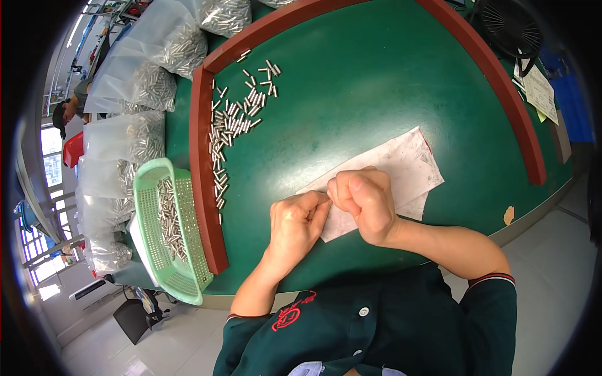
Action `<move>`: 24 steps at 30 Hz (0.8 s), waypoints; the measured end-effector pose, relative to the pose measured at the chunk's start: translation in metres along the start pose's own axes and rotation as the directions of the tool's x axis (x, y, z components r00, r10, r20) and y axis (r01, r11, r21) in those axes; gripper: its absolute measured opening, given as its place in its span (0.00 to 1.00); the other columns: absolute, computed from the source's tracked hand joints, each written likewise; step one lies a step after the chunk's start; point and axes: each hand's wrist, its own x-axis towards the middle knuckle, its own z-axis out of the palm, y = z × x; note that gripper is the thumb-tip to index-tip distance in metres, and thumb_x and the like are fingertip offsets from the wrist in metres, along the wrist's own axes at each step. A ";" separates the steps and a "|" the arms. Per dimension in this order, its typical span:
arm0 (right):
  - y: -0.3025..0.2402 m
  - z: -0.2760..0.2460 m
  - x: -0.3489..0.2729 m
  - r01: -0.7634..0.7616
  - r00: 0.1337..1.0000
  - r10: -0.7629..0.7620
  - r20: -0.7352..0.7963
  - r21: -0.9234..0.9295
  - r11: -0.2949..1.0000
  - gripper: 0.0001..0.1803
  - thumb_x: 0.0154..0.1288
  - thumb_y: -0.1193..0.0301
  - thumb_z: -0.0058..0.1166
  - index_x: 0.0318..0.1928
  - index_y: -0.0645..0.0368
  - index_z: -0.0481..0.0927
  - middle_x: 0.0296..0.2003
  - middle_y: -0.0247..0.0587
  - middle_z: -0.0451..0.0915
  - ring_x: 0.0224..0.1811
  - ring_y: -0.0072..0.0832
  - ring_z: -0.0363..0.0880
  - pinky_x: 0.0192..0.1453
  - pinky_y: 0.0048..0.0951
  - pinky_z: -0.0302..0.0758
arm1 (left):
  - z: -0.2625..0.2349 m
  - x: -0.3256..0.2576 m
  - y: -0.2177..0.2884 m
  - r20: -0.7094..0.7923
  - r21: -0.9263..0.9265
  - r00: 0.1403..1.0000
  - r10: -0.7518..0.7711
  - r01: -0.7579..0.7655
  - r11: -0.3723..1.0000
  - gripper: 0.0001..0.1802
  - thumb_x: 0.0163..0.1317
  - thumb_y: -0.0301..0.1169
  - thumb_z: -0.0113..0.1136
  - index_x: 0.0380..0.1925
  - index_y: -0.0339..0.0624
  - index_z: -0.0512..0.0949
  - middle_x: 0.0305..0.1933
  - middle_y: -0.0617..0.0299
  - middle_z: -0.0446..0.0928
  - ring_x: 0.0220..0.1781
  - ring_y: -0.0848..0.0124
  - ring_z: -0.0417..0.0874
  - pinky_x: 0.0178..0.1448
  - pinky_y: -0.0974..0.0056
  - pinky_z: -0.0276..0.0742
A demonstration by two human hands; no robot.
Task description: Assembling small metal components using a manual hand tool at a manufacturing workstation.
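Observation:
Both hands meet over a smudged, off-white sheet [411,166] that lies at a slant on the green tabletop; I cannot tell if it is cloth or paper. My left hand [293,224] is closed, thumb and fingers pinched together. Against its fingertips, my right hand [365,199] is curled into a fist-like grip. Whatever sits between the fingers is hidden or too small to make out. Left of the hands, many short, shiny metal pins [235,119] lie scattered along the inside of a dark red wooden rail [200,144].
Beyond the left rail, a light green plastic basket [164,164] holds more metal pins. Clear plastic bags [150,88] full of pins line the table behind it. Another rail [501,81] borders the right side, with a black fan [511,28] and papers [539,94] past it.

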 end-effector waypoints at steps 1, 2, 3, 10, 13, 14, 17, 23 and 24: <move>-0.002 0.000 -0.001 0.012 1.000 -0.010 0.028 -0.047 0.999 0.22 0.61 0.65 0.33 0.10 0.57 0.53 0.09 0.29 0.53 0.13 0.19 0.49 0.19 0.24 0.50 | 0.000 0.000 0.000 0.009 0.002 1.000 0.014 -0.014 1.000 0.02 0.46 0.21 0.58 0.19 0.36 0.75 0.12 0.55 0.68 0.13 0.61 0.69 0.20 0.63 0.65; -0.001 0.001 -0.001 0.012 1.000 -0.011 0.028 -0.048 0.999 0.22 0.61 0.65 0.33 0.10 0.57 0.53 0.09 0.29 0.53 0.13 0.19 0.49 0.19 0.24 0.50 | 0.000 0.001 0.001 0.009 0.001 1.000 0.015 -0.015 1.000 0.02 0.46 0.21 0.58 0.19 0.36 0.75 0.12 0.55 0.68 0.13 0.61 0.69 0.20 0.63 0.65; 0.001 0.001 -0.001 0.018 1.000 -0.018 0.004 -0.049 0.999 0.22 0.61 0.65 0.33 0.11 0.57 0.53 0.09 0.29 0.52 0.13 0.19 0.49 0.19 0.24 0.49 | 0.000 0.001 0.002 0.005 0.002 1.000 0.016 -0.016 1.000 0.02 0.46 0.21 0.58 0.19 0.36 0.75 0.12 0.54 0.69 0.13 0.59 0.70 0.20 0.63 0.65; -0.002 -0.002 0.003 -0.065 0.993 0.073 -0.091 0.088 0.994 0.21 0.63 0.65 0.31 0.12 0.55 0.54 0.09 0.28 0.51 0.13 0.17 0.46 0.19 0.23 0.47 | -0.006 0.000 0.007 0.021 -0.150 0.988 -0.154 0.155 0.976 0.07 0.48 0.22 0.59 0.18 0.34 0.72 0.12 0.67 0.64 0.16 0.80 0.61 0.20 0.71 0.59; -0.001 -0.004 0.004 -0.137 0.984 0.153 -0.096 0.164 0.977 0.22 0.63 0.63 0.31 0.12 0.55 0.54 0.09 0.29 0.52 0.13 0.17 0.46 0.18 0.22 0.46 | -0.013 0.000 -0.011 0.193 -0.693 0.961 -0.197 0.276 0.666 0.04 0.53 0.23 0.57 0.28 0.39 0.72 0.29 0.65 0.71 0.23 0.82 0.63 0.25 0.76 0.58; -0.001 -0.004 0.004 -0.132 0.986 0.147 -0.081 0.163 0.978 0.22 0.63 0.63 0.31 0.12 0.55 0.54 0.09 0.29 0.52 0.13 0.17 0.46 0.18 0.22 0.46 | -0.017 0.002 -0.013 0.286 -0.822 0.940 -0.187 0.341 0.455 0.04 0.54 0.25 0.57 0.29 0.39 0.72 0.29 0.63 0.70 0.22 0.82 0.61 0.24 0.76 0.56; -0.003 -0.005 0.003 -0.152 0.984 0.166 -0.058 0.195 0.969 0.20 0.62 0.68 0.31 0.12 0.57 0.53 0.10 0.28 0.52 0.14 0.16 0.48 0.18 0.21 0.47 | -0.020 0.005 -0.020 0.380 -0.912 0.917 -0.123 0.393 0.117 0.06 0.56 0.28 0.55 0.30 0.38 0.71 0.26 0.61 0.67 0.20 0.82 0.55 0.23 0.77 0.52; -0.004 -0.002 0.005 -0.153 0.985 0.167 -0.044 0.226 0.962 0.21 0.62 0.67 0.31 0.12 0.57 0.54 0.10 0.28 0.52 0.14 0.16 0.48 0.18 0.21 0.47 | -0.025 0.006 -0.024 0.466 -0.885 0.868 -0.171 0.453 -0.110 0.09 0.59 0.28 0.50 0.35 0.34 0.72 0.25 0.64 0.68 0.19 0.82 0.58 0.24 0.77 0.55; -0.005 -0.001 0.006 -0.161 0.984 0.175 -0.046 0.221 0.962 0.21 0.62 0.67 0.31 0.12 0.57 0.53 0.10 0.28 0.52 0.14 0.16 0.47 0.18 0.22 0.46 | -0.028 0.006 -0.024 0.434 -0.901 0.885 -0.168 0.430 -0.058 0.11 0.59 0.29 0.49 0.37 0.33 0.72 0.23 0.66 0.66 0.20 0.82 0.58 0.24 0.76 0.54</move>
